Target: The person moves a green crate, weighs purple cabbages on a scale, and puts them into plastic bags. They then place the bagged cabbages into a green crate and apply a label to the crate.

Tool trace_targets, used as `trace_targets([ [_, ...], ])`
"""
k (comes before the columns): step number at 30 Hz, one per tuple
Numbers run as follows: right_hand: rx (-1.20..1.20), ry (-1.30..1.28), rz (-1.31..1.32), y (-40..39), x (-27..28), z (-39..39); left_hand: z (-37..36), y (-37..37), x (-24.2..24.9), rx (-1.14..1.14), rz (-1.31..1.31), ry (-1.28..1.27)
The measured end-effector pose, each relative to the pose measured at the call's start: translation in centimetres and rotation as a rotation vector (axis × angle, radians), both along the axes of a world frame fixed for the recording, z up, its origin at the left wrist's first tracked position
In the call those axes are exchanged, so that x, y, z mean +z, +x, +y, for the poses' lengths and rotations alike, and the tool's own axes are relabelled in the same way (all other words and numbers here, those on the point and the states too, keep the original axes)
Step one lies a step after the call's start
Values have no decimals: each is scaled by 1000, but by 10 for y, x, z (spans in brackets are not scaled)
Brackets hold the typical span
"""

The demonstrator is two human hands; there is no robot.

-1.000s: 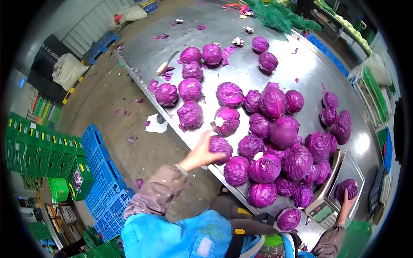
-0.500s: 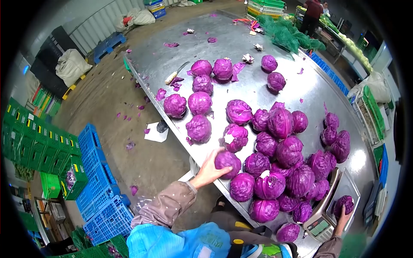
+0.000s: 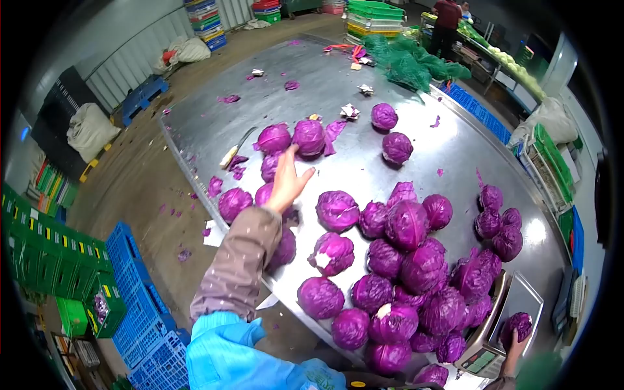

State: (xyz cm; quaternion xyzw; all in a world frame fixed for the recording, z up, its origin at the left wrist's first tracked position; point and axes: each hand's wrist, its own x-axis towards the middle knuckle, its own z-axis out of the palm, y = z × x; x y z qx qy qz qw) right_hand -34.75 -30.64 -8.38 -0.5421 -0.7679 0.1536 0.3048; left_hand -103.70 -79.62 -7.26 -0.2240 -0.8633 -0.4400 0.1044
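I note left hand [image 3: 286, 185] spread, seemingly empty, near upper cabbage [image 3: 309, 137]; right hand [image 3: 515, 353] grips small cabbage [image 3: 518, 327] at scale [image 3: 522, 294], presumably against rolling.

Round purple cabbages [image 3: 407, 225] across a metal table [image 3: 260, 97]

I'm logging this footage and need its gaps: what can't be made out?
All in the head view:
Contact between left hand and the round purple cabbages below: hidden by the hand.
Full cabbage beside the brown sleeve: sleeve covers part.
Silver scale's display: too small to read.
Lowest cabbage: bottom edge.
Right hand's grip: partly behind its cabbage.
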Motion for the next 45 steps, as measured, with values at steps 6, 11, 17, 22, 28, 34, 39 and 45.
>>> trace_targets([
  [6, -31, -64, -19, 21, -2, -4, 64, -104, -23, 224, -15, -320],
  [11, -27, -93, -296, -136, 124, -130, 103, -102, -27, 370, 60, -520],
  [17, -216, -244, -445, -144, 131, -129, 95, -102, -28, 341, 76, -425],
  [22, -182, -227, -373, -151, 135, -135, 73, -82, -8, -131, -853, 776],
  [28, -163, -130, -137, 14, 3, -19, 74, -14, 42, -541, -1374, 1242],
  [34, -198, -542, 787, -22, 31, -75, 88, 61, 79, -772, -1563, 1162],
  [39, 27, -872, 1349, -18, 50, -141, 108, 143, 112, -832, -1612, 931],
  [45, -11, -938, 1422, 8, 83, -183, 163, 236, 118, -881, -1460, 661],
])
